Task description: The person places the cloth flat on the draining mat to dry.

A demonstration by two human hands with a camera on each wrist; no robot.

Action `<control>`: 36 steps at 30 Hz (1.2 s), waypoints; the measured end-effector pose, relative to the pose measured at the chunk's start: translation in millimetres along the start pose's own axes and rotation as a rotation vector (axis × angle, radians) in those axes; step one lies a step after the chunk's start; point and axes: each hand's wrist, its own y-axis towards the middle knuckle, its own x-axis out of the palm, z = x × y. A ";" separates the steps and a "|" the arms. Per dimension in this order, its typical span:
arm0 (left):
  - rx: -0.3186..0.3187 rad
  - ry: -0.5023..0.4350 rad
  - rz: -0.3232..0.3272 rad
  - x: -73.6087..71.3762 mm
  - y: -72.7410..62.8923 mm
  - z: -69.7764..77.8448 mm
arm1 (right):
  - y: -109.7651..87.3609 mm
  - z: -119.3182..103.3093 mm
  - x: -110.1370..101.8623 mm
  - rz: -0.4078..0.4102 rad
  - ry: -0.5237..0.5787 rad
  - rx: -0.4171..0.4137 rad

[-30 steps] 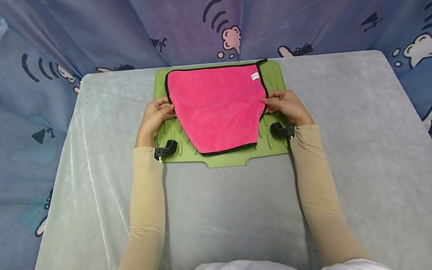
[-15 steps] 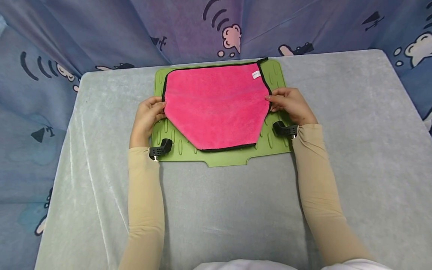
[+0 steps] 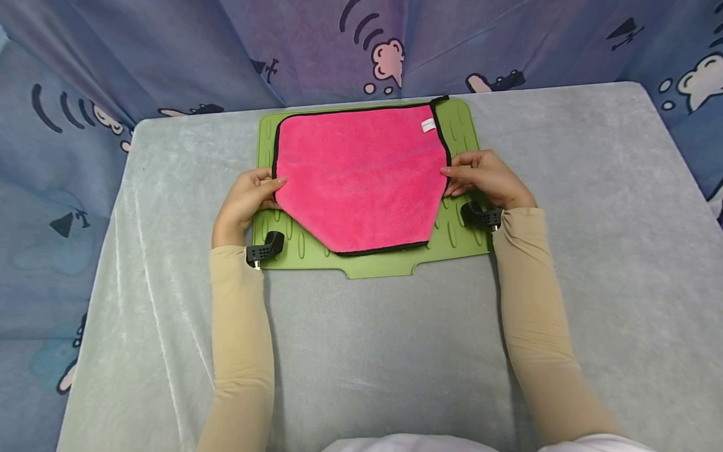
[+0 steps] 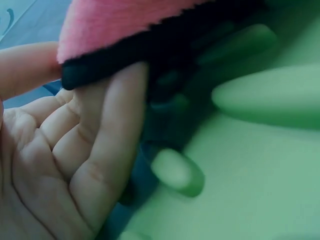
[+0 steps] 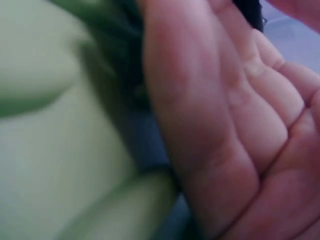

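Note:
A pink towel (image 3: pixel 361 176) with black edging and a small white label lies spread over a green mat (image 3: pixel 381 267) with raised oval ridges. At the towel's left side my left hand (image 3: pixel 244 199) pinches a corner, thumb on top and fingers beneath. In the left wrist view the black-edged corner of the towel (image 4: pixel 107 37) sits between thumb and fingers, raised over the mat. On the opposite side my right hand (image 3: pixel 487 179) pinches the towel's right corner the same way. The right wrist view shows mostly the fingers and palm of the right hand (image 5: pixel 215 110), with the towel almost wholly out of sight.
The mat lies near the back edge of a table (image 3: pixel 390 351) covered in pale grey cloth. A patterned blue-purple curtain (image 3: pixel 316 50) hangs right behind it. Black camera mounts (image 3: pixel 265 249) stick out from both wrists over the mat.
My left hand has moved left with its corner, drawing the towel wider and straightening its lower left edge. My right hand has shifted slightly to the right.

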 end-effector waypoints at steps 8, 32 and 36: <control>0.006 -0.010 0.077 -2.4 0.0 0.6 | -1.3 -0.7 -1.0 0.004 -0.012 -0.022; -0.030 0.226 0.012 2.0 -2.1 3.9 | -3.8 -1.3 -1.2 -0.132 -0.067 -0.025; -0.055 0.224 -0.005 8.3 -4.8 4.9 | -7.7 -0.4 2.5 -0.130 -0.105 -0.005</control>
